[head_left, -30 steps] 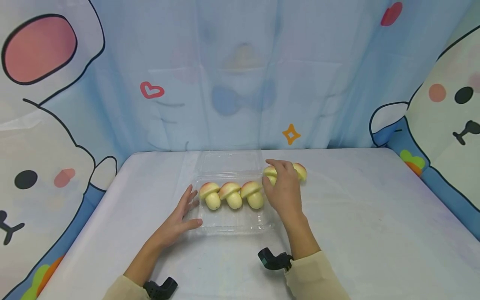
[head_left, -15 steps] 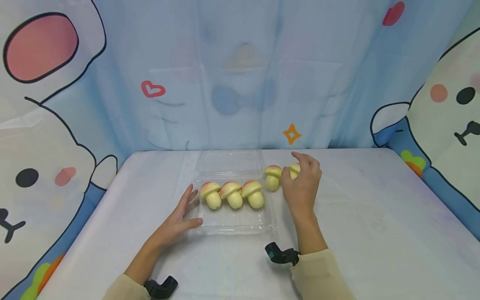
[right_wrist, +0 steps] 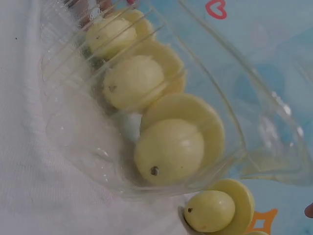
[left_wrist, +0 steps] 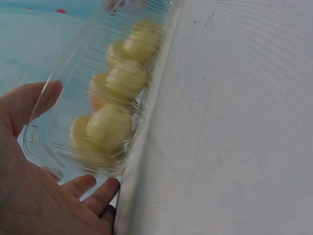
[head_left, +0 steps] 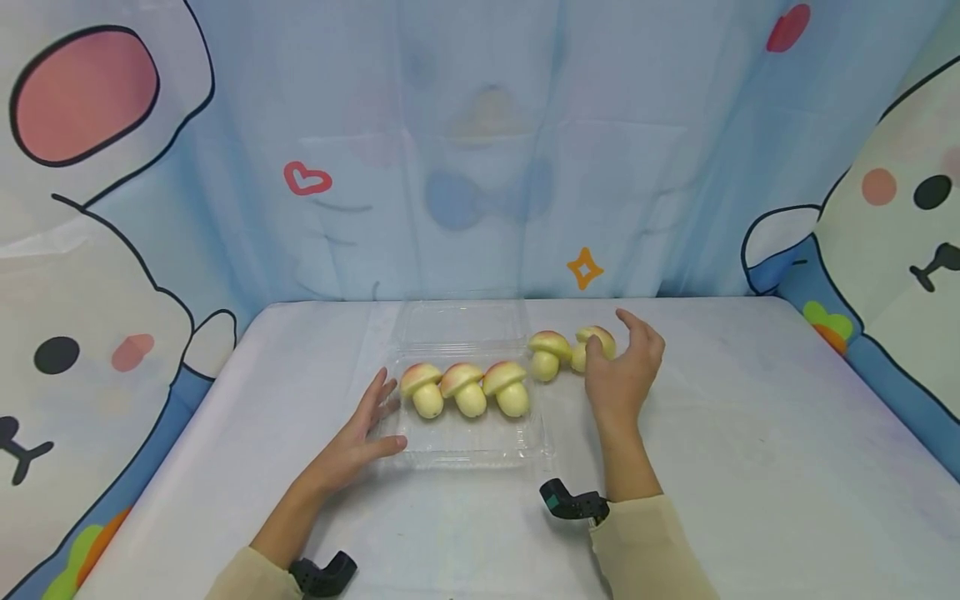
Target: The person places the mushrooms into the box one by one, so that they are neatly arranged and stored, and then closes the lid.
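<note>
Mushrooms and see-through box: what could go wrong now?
The right hand might knock one of the two loose mushrooms into the other, as they sit close together. Being rounded, they could roll too. The clear box might slide if the left hand at its side pushes.

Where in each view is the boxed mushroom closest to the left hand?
Head: the mushroom is left of centre, below the middle, beside the left hand.
Left wrist: that mushroom is lowest of the boxed three, left of centre.
Right wrist: that mushroom is topmost of the three, upper left.
Shared landmark: the clear box.
</note>
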Tool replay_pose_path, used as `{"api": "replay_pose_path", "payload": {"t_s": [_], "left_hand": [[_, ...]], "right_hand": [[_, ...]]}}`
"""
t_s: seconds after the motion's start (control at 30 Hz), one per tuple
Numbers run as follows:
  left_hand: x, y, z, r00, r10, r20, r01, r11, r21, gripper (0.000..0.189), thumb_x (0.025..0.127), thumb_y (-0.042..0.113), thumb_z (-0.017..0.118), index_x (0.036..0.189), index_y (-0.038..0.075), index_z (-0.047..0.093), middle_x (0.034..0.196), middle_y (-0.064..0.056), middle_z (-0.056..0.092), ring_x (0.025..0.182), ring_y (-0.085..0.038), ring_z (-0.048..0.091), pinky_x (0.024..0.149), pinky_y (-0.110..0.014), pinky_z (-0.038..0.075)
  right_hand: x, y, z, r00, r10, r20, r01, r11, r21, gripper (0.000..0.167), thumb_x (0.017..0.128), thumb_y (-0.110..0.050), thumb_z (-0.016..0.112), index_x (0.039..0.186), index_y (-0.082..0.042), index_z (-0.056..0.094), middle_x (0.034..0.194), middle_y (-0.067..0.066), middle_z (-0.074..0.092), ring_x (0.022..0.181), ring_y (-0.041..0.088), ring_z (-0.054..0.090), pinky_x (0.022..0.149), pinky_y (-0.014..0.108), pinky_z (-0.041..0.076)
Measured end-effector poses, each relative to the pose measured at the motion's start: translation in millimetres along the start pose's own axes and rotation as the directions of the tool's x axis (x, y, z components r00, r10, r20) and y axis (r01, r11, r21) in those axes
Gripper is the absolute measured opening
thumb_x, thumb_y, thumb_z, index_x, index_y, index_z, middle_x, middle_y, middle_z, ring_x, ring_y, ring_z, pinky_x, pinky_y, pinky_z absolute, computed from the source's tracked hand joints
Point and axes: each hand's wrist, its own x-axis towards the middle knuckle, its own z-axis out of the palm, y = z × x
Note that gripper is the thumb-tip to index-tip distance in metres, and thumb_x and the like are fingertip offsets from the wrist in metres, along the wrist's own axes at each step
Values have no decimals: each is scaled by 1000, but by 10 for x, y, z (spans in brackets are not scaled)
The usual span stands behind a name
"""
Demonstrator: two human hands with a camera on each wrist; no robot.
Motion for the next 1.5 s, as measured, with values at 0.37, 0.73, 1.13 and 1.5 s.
{"api": "replay_pose_path", "payload": {"t_s": [0.37, 0.73, 1.13, 1.5], "left_hand": [[-6, -14, -9, 1000, -4, 0, 4, 1000, -3, 104, 96, 20, 66, 166, 10, -10, 172, -25, 6, 156, -52, 18, 118, -73, 20], [-8, 1, -20, 999, -33, 2, 33, 999, -17, 105, 95, 20, 67, 166, 11, -10, 173, -22, 5, 157, -49, 16, 119, -72, 21], [19, -17, -19, 999, -34, 5, 34, 999, -26, 105, 96, 21, 67, 166, 14, -10, 173, -21, 5, 157, -48, 16, 120, -71, 21], [-4, 3, -20, 1000, -15, 5, 15, 1000, -8, 105, 97, 22, 67, 166, 11, -11, 172, -25, 5, 156, -50, 17, 119, -70, 24]], "right_hand": [[29, 201, 54, 992, 111, 55, -110, 993, -34, 60, 92, -12, 67, 150, -5, 49, 154, 25, 35, 148, 39, 35, 124, 49, 28], [77, 385, 100, 980, 173, 102, -168, 984, -56, 68, 93, -18, 65, 156, -8, 41, 155, 25, 36, 141, 43, 43, 119, 53, 34], [120, 493, 148, 972, 160, 170, -135, 979, -152, 72, 94, -20, 66, 158, -6, 38, 153, 29, 39, 143, 44, 40, 120, 54, 31], [112, 511, 125, 969, 180, 172, -161, 980, -119, 68, 94, -18, 64, 158, -11, 41, 146, 27, 44, 129, 39, 47, 111, 52, 37]]}}
